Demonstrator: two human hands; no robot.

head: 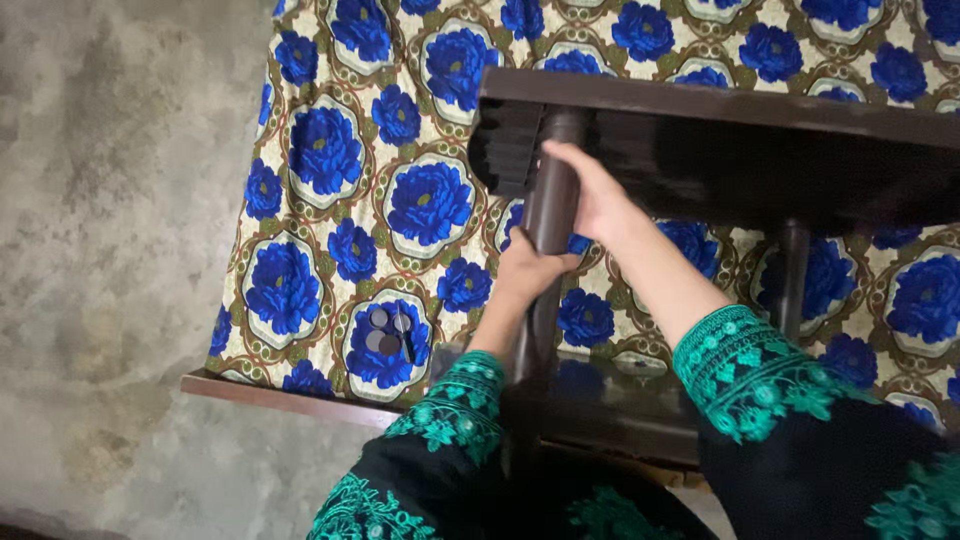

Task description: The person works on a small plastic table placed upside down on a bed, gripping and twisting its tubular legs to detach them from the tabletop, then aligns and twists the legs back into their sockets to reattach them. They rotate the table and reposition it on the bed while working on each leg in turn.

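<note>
Hands: two, left hand (527, 268) and right hand (592, 195) | table leg (549, 215): one, gripped

A floral cloth (330, 170) covered the bed; small dark discs (383, 330) and a pen (404, 335) lay at seven o'clock, grey floor (100, 200) at nine.
</note>
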